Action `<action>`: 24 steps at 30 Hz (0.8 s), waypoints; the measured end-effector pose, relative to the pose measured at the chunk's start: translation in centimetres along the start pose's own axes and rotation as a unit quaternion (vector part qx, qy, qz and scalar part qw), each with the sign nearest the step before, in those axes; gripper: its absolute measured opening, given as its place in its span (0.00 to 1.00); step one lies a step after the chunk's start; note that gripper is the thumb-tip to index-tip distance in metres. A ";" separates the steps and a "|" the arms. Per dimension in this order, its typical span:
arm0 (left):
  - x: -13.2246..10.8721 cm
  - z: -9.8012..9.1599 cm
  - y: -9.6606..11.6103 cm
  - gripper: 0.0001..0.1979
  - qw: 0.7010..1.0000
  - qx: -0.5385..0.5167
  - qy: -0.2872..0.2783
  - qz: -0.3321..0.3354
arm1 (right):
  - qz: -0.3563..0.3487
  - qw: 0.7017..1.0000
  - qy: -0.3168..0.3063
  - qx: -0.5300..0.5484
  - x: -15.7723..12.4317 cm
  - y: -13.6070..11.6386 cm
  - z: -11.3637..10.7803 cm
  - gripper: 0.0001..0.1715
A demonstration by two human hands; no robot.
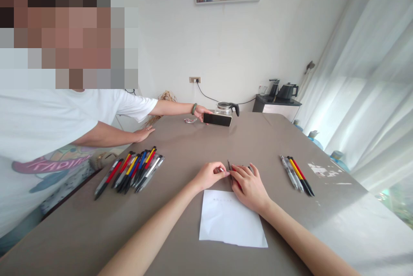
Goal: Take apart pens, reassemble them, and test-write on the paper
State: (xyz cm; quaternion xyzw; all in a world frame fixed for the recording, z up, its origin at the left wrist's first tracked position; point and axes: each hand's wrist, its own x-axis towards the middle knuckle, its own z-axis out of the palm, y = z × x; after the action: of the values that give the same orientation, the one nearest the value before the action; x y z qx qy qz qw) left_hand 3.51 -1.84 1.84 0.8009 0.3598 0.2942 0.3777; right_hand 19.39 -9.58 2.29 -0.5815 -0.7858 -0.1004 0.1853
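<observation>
My left hand [210, 175] and my right hand [248, 185] meet just beyond a white sheet of paper [230, 222] on the grey table [180, 233]. Both are closed around a red and black pen [232, 169], pinching it between them; the left fingertips hold its small white end. Most of the pen is hidden under my right fingers. A pile of several pens [132, 171] lies to the left. A smaller group of pens [297, 175] lies to the right.
A person in a white T-shirt [58, 121] leans in at the left, one hand flat on the table [144, 133], the other holding a phone [217, 119]. A glass kettle [226, 108] stands at the far edge. A side stand with kettles [277, 97] and curtains [371, 95] are at the right.
</observation>
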 end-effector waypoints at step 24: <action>0.1 0.1 -0.2 0.18 1.000 0.002 -0.012 0.005 | 0.002 1.000 0.003 0.008 0.0 0.0 0.0 0.18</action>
State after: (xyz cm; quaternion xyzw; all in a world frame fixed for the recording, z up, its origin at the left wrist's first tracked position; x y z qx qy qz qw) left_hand 3.57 -1.73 1.59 0.8069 0.3522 0.2856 0.3785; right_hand 19.39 -9.60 2.27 -0.5811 -0.7848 -0.0956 0.1929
